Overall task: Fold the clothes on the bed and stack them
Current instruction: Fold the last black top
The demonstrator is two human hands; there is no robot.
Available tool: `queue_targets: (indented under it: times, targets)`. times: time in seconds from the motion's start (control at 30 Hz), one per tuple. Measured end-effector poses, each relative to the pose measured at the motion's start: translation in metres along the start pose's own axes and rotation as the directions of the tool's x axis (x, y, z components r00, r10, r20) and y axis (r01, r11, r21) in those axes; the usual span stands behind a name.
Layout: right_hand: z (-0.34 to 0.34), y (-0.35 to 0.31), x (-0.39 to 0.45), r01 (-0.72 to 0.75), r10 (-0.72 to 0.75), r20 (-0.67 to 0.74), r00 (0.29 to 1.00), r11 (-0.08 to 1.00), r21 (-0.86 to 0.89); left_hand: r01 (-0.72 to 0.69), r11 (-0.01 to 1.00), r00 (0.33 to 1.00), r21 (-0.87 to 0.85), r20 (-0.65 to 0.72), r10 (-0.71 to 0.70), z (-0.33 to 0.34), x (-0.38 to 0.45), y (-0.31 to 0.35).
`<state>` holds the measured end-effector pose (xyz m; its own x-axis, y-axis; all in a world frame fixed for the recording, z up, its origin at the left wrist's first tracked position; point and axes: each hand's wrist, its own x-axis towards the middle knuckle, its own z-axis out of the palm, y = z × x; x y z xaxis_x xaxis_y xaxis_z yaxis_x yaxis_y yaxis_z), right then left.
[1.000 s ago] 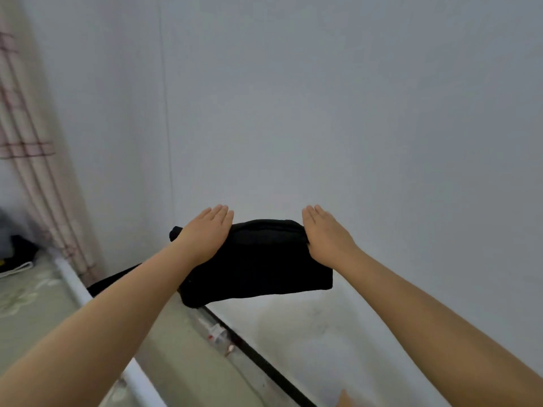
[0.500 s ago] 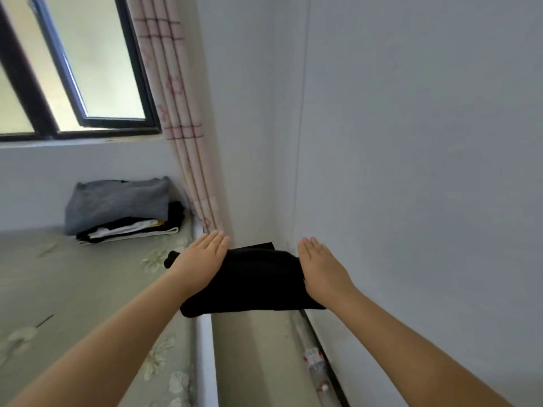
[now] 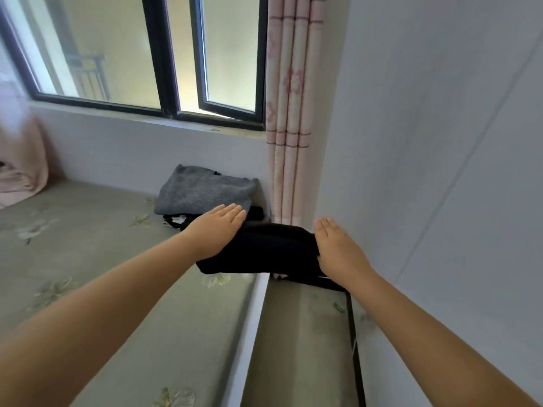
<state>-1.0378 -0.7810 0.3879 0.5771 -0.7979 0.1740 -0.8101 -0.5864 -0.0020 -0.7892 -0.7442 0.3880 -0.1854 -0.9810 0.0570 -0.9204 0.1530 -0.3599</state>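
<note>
A folded black garment (image 3: 270, 248) is carried in the air between my two hands, above the right edge of the bed (image 3: 102, 259). My left hand (image 3: 219, 230) lies flat on its left end, fingers straight. At its right end, my right hand (image 3: 338, 248) presses with straight fingers too. Both thumbs are hidden under the cloth. Just beyond the left hand, in the bed's far right corner, sits a stack of folded clothes (image 3: 202, 190) with a grey knit on top and black and white pieces below.
A pink patterned curtain (image 3: 291, 142) hangs in the corner behind the stack, beside a dark-framed window (image 3: 170, 69). A white wall (image 3: 440, 171) runs close along the right. Pink bedding (image 3: 20, 171) lies at the far left. A narrow gap separates the bed from the wall.
My view and both hands have swung left with the black garment, from over the gap by the wall towards the stack, which is now just past my left hand.
</note>
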Motion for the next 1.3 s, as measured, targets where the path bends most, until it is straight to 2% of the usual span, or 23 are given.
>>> queue_targets:
  times: [0.1, 0.23, 0.33, 0.47, 0.6, 0.77, 0.9, 1.03, 1.1, 1.13, 1.2, 1.27, 1.3]
  targets:
    - [0.015, 0.018, 0.067, 0.080, -0.081, 0.008, 0.997, 0.996, 0.041, 0.036, 0.999, 0.998, -0.038, 0.043, -0.035, 0.017, 0.043, -0.031]
    - [0.042, 0.045, 0.159, 0.174, -0.184, 0.059, 0.981, 0.974, 0.142, 0.105, 0.990, 0.982, -0.092, 0.168, -0.088, 0.038, 0.102, -0.067]
    - [0.057, 0.061, 0.229, 0.243, -0.267, 0.099, 0.959, 0.948, 0.205, 0.198, 0.973, 0.956, -0.119, 0.244, -0.165, 0.048, 0.144, -0.095]
    - [0.077, 0.064, 0.317, 0.331, -0.362, 0.081, 0.929, 0.908, 0.259, 0.327, 0.938, 0.900, -0.117, 0.341, -0.272, 0.068, 0.189, -0.136]
    - [0.104, 0.052, 0.403, 0.376, -0.427, 0.120, 0.896, 0.875, 0.304, 0.402, 0.910, 0.861, -0.098, 0.379, -0.340, 0.097, 0.231, -0.188]
    - [0.137, 0.028, 0.518, 0.352, -0.416, 0.145, 0.898, 0.875, 0.331, 0.449, 0.891, 0.820, -0.070, 0.427, -0.381, 0.146, 0.291, -0.269]
    - [0.157, 0.003, 0.608, 0.339, -0.373, 0.067, 0.925, 0.894, 0.293, 0.448, 0.890, 0.836, -0.086, 0.394, -0.383, 0.187, 0.344, -0.348]
    - [0.170, -0.019, 0.673, 0.320, -0.315, -0.068, 0.947, 0.896, 0.307, 0.419, 0.892, 0.902, -0.170, 0.186, -0.389, 0.214, 0.390, -0.422]
    - [0.187, -0.030, 0.690, 0.382, -0.347, -0.169, 0.922, 0.883, 0.272, 0.382, 0.902, 0.924, -0.199, 0.063, -0.378, 0.241, 0.403, -0.446]
    - [0.202, -0.035, 0.693, 0.414, -0.361, -0.228, 0.904, 0.870, 0.266, 0.379, 0.904, 0.925, -0.196, 0.049, -0.377, 0.260, 0.406, -0.451]
    - [0.242, -0.049, 0.689, 0.451, -0.404, -0.214, 0.889, 0.852, 0.265, 0.444, 0.889, 0.891, -0.110, 0.165, -0.424, 0.303, 0.405, -0.450]
    - [0.277, -0.065, 0.679, 0.426, -0.456, 0.064, 0.888, 0.866, 0.264, 0.522, 0.853, 0.781, -0.010, 0.407, -0.473, 0.348, 0.399, -0.433]
    - [0.299, -0.068, 0.674, 0.405, -0.465, 0.199, 0.862, 0.870, 0.280, 0.561, 0.828, 0.711, -0.013, 0.520, -0.473, 0.368, 0.396, -0.420]
